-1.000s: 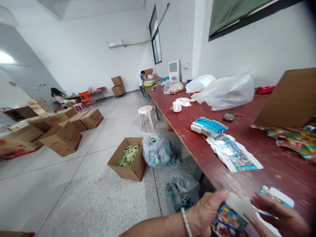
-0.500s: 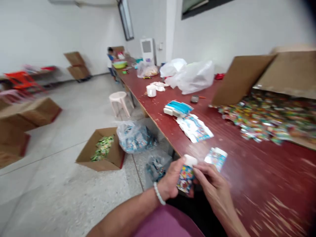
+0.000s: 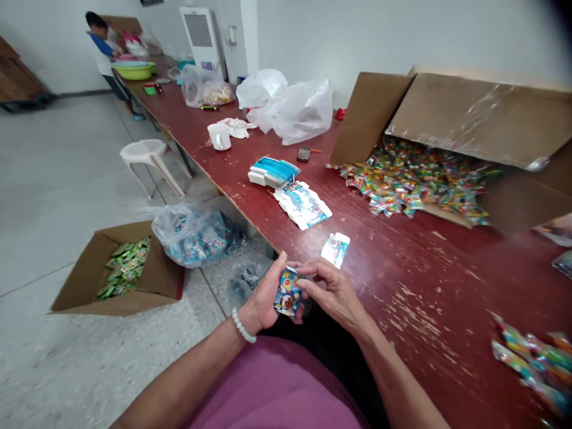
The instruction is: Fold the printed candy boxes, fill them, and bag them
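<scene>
My left hand [image 3: 264,298], with a white bead bracelet on its wrist, grips a small colourful printed box [image 3: 287,292] at the near edge of the red-brown table [image 3: 402,262]. My right hand [image 3: 333,291] pinches the same box from the right, fingers curled on its top. Just beyond my hands a flat printed card [image 3: 336,248] lies on the table. Farther along lie a pile of flat printed cards [image 3: 302,204] and a blue-and-white stack [image 3: 272,171].
A big cardboard box [image 3: 469,119] on its side spills colourful packets [image 3: 411,179]; more packets [image 3: 531,357] lie at the right. Plastic bags [image 3: 290,107], a cup [image 3: 220,136] and a phone [image 3: 303,154] sit farther back. On the floor: a box of green packets [image 3: 120,268], filled bags [image 3: 192,232], a stool [image 3: 149,156]. A person [image 3: 105,50] stands far off.
The view has swung right and down from the room to the table. My hands have stayed together on the small box, now folded smaller, with the right fingers on its top.
</scene>
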Demonstrator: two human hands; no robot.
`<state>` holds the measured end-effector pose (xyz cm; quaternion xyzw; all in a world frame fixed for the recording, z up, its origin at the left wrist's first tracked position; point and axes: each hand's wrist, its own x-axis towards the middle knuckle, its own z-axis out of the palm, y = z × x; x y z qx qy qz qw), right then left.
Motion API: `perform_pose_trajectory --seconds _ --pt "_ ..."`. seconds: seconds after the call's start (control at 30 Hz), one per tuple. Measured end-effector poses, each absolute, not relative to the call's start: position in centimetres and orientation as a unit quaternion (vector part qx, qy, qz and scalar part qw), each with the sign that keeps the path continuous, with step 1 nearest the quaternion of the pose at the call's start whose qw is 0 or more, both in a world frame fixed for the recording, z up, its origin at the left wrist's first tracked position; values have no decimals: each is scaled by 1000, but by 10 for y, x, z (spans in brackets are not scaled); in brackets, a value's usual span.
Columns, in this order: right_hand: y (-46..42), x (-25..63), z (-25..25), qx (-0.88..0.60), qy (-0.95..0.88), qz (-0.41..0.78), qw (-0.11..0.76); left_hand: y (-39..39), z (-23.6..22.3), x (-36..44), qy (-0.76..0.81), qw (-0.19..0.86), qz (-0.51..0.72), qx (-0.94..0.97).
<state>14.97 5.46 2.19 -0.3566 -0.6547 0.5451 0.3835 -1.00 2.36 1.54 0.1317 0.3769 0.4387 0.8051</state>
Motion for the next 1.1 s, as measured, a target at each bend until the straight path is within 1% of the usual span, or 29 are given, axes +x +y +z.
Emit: perform_pose_trajectory --seconds 0.13,0.27,0.37,0.47,0.63,0.83,0.9,1.0,1.1 --pt "58 148 22 -374 -609 604 353 25 12 -7 413 784 434 165" --pt "62 143 22 -404 -571 631 335 25 9 -6 433 772 420 201" --pt "64 138 22 -411 -527 660 342 25 8 -9 440 769 411 213" --pt "64 134 21 -426 -504 660 358 25 5 -11 444 763 412 226" --pt "57 134 17 -424 -545 624 368 26 5 -16 458 751 416 231" --pt "48 129 14 -353 -682 487 415 34 21 -30 412 773 448 178" --pt "48 124 12 -349 -714 462 394 35 20 -37 409 754 476 197" --pt "48 119 4 -367 -718 470 359 31 7 -50 454 707 502 206" --pt "49 125 -5 -425 -659 490 381 23 -19 -63 557 639 494 193"
